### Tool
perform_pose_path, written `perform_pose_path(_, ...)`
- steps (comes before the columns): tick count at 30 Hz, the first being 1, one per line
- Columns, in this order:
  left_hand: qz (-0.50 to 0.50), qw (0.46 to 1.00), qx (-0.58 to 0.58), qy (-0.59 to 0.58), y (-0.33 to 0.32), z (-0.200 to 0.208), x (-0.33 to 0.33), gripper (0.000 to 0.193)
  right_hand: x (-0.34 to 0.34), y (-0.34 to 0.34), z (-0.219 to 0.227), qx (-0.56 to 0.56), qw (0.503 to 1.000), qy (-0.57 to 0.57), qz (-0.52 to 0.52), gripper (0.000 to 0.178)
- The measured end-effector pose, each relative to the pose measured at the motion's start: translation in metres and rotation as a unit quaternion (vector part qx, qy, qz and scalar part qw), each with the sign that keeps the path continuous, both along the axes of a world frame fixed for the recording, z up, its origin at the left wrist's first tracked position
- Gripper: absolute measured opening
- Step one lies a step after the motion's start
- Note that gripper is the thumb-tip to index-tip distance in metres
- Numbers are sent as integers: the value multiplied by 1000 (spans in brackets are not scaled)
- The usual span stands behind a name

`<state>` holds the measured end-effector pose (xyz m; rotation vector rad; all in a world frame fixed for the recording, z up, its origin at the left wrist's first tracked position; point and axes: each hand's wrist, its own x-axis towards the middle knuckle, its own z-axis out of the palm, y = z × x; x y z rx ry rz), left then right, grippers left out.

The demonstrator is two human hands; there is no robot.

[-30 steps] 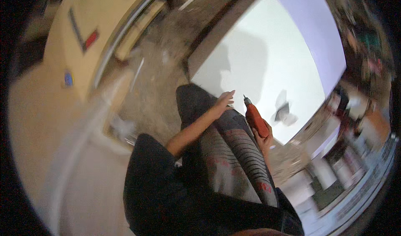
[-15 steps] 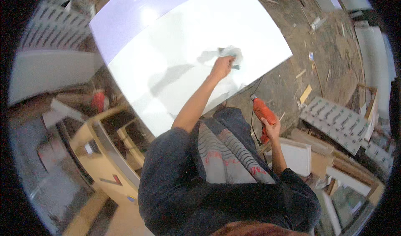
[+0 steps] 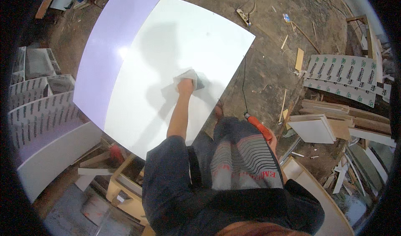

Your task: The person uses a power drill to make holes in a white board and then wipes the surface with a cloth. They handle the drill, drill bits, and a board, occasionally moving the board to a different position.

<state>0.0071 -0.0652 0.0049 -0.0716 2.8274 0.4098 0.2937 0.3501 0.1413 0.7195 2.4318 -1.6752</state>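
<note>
The bare left hand (image 3: pixel 185 86) was closed around a crumpled, pale, semi-translucent bundle (image 3: pixel 190 74) with a grey part at its right. That bundle was over the middle of a large, flat, rectangular white panel (image 3: pixel 209 31) bearing a lilac band along its left side; whether it touched the surface could not be told. The bare right hand (image 3: pixel 272 141) gripped a red-orange power drill (image 3: pixel 260 126) beside the person's right thigh, fingers mostly hidden, the drill's dark chuck pointing up and left. A thin black cable (image 3: pixel 244 81) ran along the brown, littered floor (image 3: pixel 267 81) near the panel's right edge. Farther right lay at least 2 white boards (image 3: pixel 342 73) with printed rows.
</note>
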Motion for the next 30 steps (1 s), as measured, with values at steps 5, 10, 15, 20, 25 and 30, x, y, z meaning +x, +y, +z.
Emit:
perform_pose_path(5, 13, 1000, -13, 16, 3, -11, 10, 16, -28, -11, 28, 113, 990, -34, 74, 55)
perform_pose_path(10, 42, 999, -30, 16, 9, -12, 7, 20, -38, -20, 35, 41, 998, -32, 30, 54)
perform_pose_path(15, 38, 994, 4, 103, 22, 2, 13, 17, -26, -12, 25, -5, 1000, -9, 25, 56)
perform_pose_path(20, 91, 982, 83, 141, 9, 30, 18, 15, -15, -16, 28, 20, 999, 8, 35, 56)
perform_pose_path(25, 247, 910, 266, 201, -7, 78, 55, 14, -16, -11, 58, -42, 998, 32, 32, 44)
perform_pose_path(30, 362, 643, 616, 276, -47, 133, 131, 24, -51, 43, 133, 151, 970, 181, 60, 31)
